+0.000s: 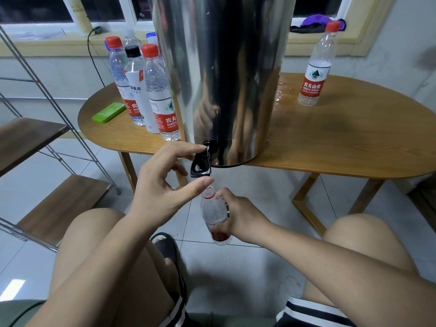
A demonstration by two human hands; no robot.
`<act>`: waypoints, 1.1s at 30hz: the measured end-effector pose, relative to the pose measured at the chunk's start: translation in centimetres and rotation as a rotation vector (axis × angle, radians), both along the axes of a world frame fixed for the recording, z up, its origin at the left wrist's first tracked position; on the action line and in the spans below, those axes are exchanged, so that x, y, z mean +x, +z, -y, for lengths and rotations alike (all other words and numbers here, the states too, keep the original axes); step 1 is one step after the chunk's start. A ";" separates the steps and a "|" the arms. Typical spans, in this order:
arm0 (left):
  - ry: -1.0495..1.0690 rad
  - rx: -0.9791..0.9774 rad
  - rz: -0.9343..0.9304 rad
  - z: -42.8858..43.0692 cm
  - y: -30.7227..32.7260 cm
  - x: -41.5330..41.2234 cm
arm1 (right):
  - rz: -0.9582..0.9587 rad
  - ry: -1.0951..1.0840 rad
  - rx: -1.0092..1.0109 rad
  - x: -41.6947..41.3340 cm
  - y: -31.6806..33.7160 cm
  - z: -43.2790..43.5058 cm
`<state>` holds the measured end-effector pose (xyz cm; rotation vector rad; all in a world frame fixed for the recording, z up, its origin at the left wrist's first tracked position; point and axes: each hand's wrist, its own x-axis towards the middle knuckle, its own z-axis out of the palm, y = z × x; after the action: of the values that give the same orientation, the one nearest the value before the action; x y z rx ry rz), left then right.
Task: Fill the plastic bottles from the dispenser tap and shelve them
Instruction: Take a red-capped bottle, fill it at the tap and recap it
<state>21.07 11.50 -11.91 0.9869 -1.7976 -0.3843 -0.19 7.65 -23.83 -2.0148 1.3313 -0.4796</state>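
Two hands meet under the steel dispenser, which stands at the front edge of the wooden surface. The left hand pinches the black tap, index finger on top of the lever and thumb tip just beneath its lower edge. The right hand grips an uncapped bottle round its middle. It holds the bottle clear of the floor, slightly tilted, with the mouth just below the tap and beside the left thumb. Whether water is running cannot be told.

A cluster of capped bottles stands on the surface left of the dispenser, with a green case lying beside them. One red-capped bottle stands alone to the right, near a wet patch. A wire-framed shelf rack with wooden boards stands at far left.
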 end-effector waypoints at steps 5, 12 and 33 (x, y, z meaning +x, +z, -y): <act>-0.003 0.001 0.001 0.0 0.0 0.0 | -0.003 -0.001 -0.005 0.0 0.0 0.0; -0.007 -0.003 0.000 0.0 0.0 0.0 | 0.002 0.000 0.005 0.1 0.0 -0.1; -0.004 -0.005 0.006 -0.1 0.1 0.0 | -0.006 0.004 0.008 0.0 0.2 0.0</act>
<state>21.09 11.62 -11.76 0.9819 -1.8057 -0.3790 -0.21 7.64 -23.63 -2.0136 1.3305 -0.4661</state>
